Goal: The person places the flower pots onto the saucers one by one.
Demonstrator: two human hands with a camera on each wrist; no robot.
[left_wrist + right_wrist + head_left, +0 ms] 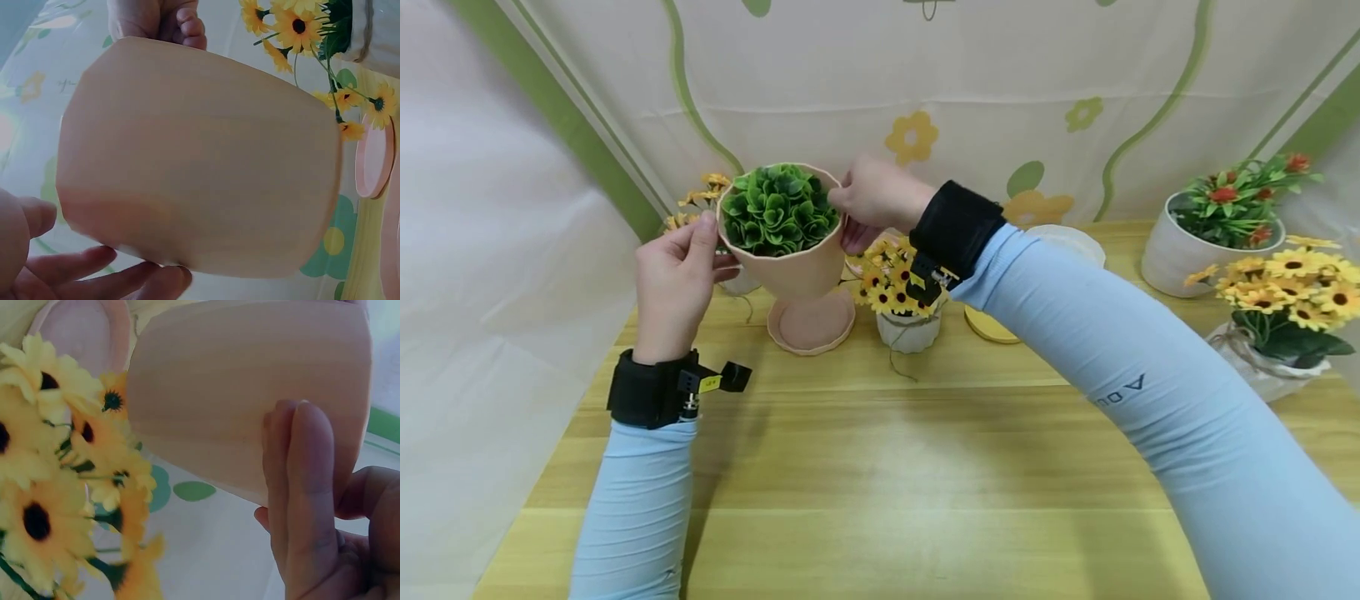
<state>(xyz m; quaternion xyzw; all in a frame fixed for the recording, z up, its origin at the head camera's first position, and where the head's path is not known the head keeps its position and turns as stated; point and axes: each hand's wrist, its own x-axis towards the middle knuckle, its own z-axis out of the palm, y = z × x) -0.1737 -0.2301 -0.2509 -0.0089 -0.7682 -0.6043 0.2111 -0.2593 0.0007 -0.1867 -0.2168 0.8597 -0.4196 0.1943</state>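
A light pink flowerpot (pixel 801 271) with a leafy green plant (pixel 778 208) in it hangs above the back left of the table, its opening tipped toward me. My left hand (pixel 672 279) holds its left side, thumb at the rim and fingers on the outer wall. On the opposite side my right hand (pixel 883 196) grips the rim, and in the right wrist view its straight fingers (pixel 310 450) lie along the wall. Just below the pot, apart from it, a pink saucer (pixel 812 323) rests on the table. The left wrist view shows the pot's smooth, faceted side (pixel 200 156).
Yellow flowers in a small white pot (pixel 910 333) stand right of the saucer, below my right hand. A yellow saucer (pixel 992 327) and a white saucer (pixel 1071 239) lie beyond. Two white pots (pixel 1183 246) with flowers stand at the right. A patterned curtain (pixel 820 75) hangs behind.
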